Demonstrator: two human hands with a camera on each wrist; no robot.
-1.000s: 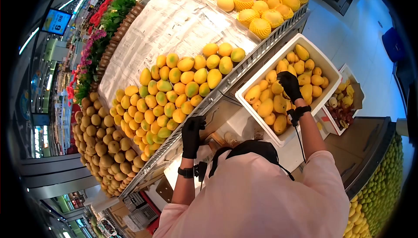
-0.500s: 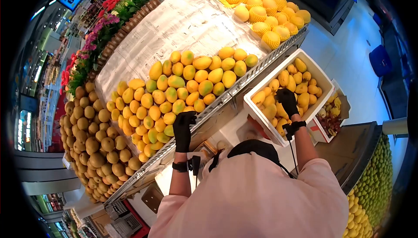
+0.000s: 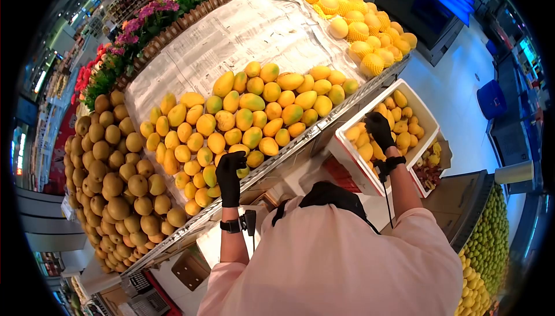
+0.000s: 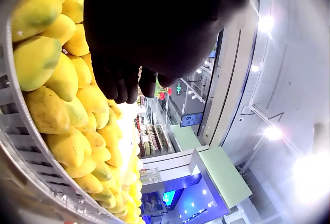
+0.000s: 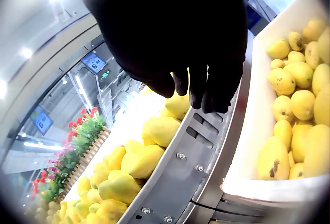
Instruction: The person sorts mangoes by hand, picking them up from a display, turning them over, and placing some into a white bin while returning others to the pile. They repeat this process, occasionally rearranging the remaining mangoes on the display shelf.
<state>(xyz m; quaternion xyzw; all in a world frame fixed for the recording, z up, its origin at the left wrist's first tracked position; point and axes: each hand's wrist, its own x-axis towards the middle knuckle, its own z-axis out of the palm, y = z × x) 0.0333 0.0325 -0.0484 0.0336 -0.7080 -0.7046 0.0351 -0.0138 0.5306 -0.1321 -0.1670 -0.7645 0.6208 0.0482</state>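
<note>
My left hand, in a black glove, hovers at the rail of the fruit stand, right beside the piled mangoes. Its fingers bend loosely, and the left wrist view shows no fruit in them. My right hand, gloved too, is over the near-left side of a white foam box of yellow mangoes. In the right wrist view its fingers hang down loosely with nothing visible between them; the palm is hidden.
A slotted metal rail edges the stand. Brown round fruit is heaped at left, net-wrapped yellow fruit at the back. Newspaper lines the display. A smaller box with fruit scraps stands beyond the foam box.
The head view has shifted. My right hand has moved from the middle of the foam box toward its side nearest the stand. The left hand remains by the rail, now closer over the mangoes.
</note>
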